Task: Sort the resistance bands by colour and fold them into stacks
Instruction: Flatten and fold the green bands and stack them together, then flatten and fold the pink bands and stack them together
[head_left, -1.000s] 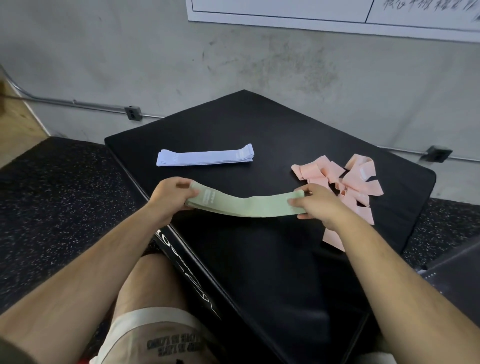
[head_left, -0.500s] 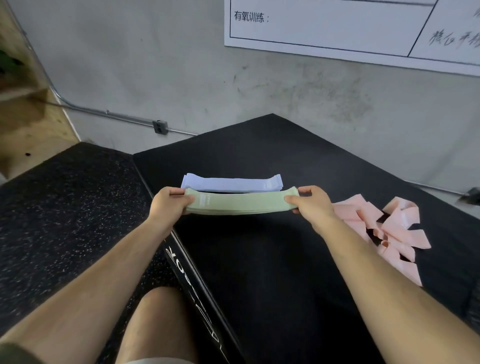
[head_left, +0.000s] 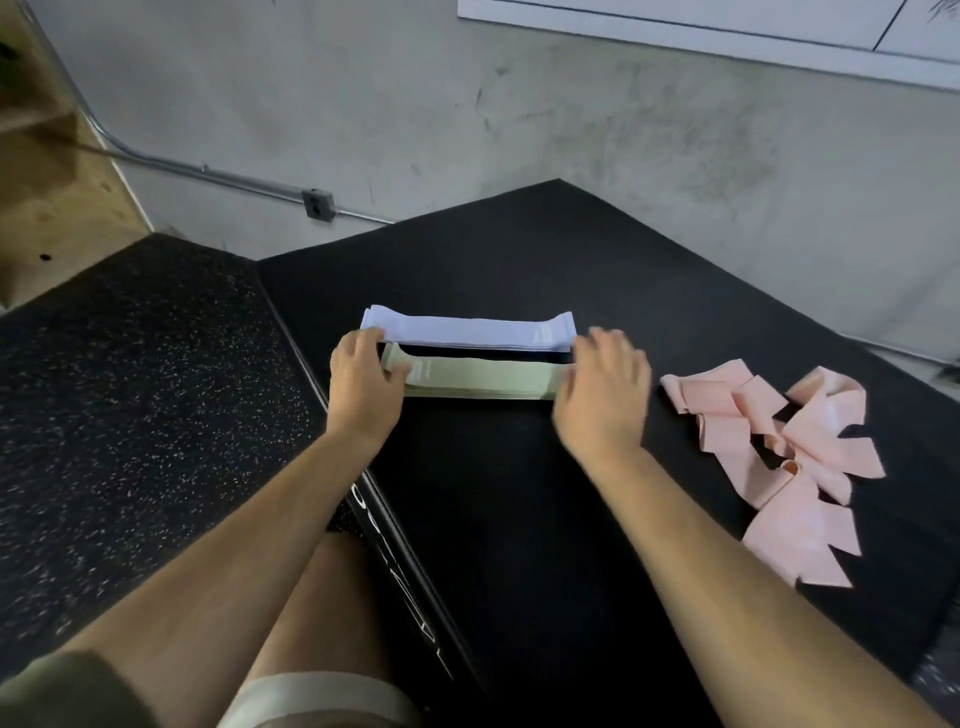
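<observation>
The green band stack (head_left: 483, 376) was seen lying flat on the black padded platform (head_left: 519, 519), parallel to the lavender band stack (head_left: 467, 332) and just in front of it, with a narrow dark gap between the two. Its left end was held by the left hand (head_left: 363, 379), the thumb laid across the top and the fingers curled round the far edge. The right hand (head_left: 602, 395) was blurred above the stack's right end. Its fingers were seen straight and spread, gripping nothing, and whether they touched the bands could not be told.

Two colours were judged to be sorted and folded, the green one just being set in place. The pink bands (head_left: 779, 447) were found in a loose, tangled heap to the right, well apart from both stacks and touched by neither hand. They were judged to be what was left to fold.

Speckled rubber flooring (head_left: 130, 389) was seen to the left. A concrete wall (head_left: 467, 104) with a metal conduit (head_left: 208, 174) was seen behind.
</observation>
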